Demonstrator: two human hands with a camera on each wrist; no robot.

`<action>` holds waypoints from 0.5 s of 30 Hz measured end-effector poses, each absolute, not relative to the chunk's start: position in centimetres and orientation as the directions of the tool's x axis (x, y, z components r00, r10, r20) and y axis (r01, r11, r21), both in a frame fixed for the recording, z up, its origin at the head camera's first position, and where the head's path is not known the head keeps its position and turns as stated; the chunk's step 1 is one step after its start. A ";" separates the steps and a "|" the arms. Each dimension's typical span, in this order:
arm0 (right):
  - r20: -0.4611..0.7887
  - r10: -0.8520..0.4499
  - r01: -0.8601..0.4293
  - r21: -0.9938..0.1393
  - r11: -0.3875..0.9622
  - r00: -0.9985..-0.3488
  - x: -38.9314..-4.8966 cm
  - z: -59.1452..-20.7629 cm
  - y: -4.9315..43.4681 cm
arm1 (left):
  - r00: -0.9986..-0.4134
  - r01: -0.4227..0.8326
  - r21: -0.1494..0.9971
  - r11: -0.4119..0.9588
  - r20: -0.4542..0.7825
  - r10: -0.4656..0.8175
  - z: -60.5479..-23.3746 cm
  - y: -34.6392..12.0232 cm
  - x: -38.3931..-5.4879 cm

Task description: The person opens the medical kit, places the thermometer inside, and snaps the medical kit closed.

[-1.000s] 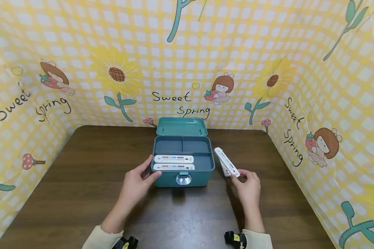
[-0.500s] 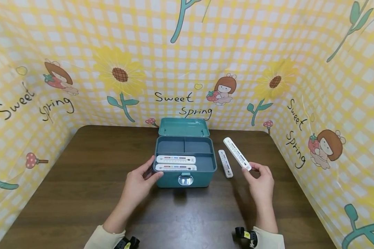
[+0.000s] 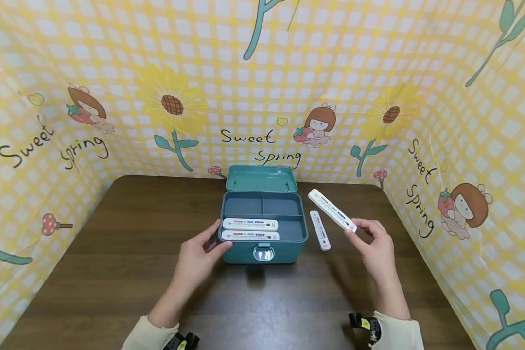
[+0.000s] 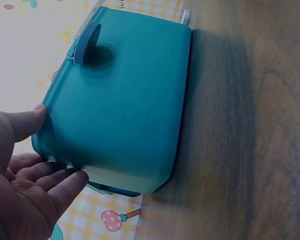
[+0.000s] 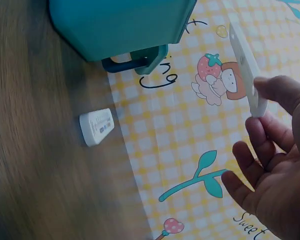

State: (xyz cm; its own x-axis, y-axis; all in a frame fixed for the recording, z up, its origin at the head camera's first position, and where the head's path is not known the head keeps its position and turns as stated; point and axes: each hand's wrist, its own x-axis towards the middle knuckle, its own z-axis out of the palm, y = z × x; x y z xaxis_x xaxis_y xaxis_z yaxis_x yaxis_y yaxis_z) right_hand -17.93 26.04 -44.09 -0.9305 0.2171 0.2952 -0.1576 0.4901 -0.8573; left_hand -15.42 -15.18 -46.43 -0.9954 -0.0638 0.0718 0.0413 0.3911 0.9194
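A teal storage box stands with its lid raised and its clear front latch hanging down. My left hand grips its left front corner, thumb at the front rim and fingers along the side. Two slim white thermometers with printed scales lie in the front compartment. My right hand pinches one end of another white thermometer between thumb and fingers, holding it aslant right of the box. In the right wrist view its flat side shows small dark spots. One more white thermometer lies on the table below it.
Two rear compartments of the box show only their bare floors. The dark wood table ends at a yellow checked cloth backdrop at the back and both sides. In the right wrist view a handle juts from the box.
My right hand has lifted a thermometer off the one on the table and carried it right and back, where it now tilts flatter. My left hand stays at the box corner. The view shifted slightly.
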 end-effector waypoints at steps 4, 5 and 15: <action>0.327 0.130 -0.210 -0.814 0.542 -0.936 -18.4 -43.9 26.6 | -0.995 0.039 0.920 0.389 0.070 -0.067 -46.3 -15.1 -15.4; 0.334 0.110 -0.222 -0.804 0.552 -0.936 -18.5 -43.9 26.7 | -0.995 0.038 0.920 0.389 0.070 -0.068 -46.3 -15.1 -15.4; 0.366 -0.099 -0.347 -0.713 0.609 -0.925 -20.4 -42.5 27.2 | -0.994 0.049 0.919 0.392 0.081 -0.067 -46.4 -15.2 -15.3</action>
State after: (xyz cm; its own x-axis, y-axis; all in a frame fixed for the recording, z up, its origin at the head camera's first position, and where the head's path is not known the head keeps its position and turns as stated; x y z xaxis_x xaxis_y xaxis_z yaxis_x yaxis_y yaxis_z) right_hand -20.41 27.16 -42.48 -0.9254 -0.0994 0.3657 -0.3473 0.6088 -0.7132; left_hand -15.33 -15.18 -46.39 -0.9944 -0.0673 0.0813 0.0486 0.3915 0.9189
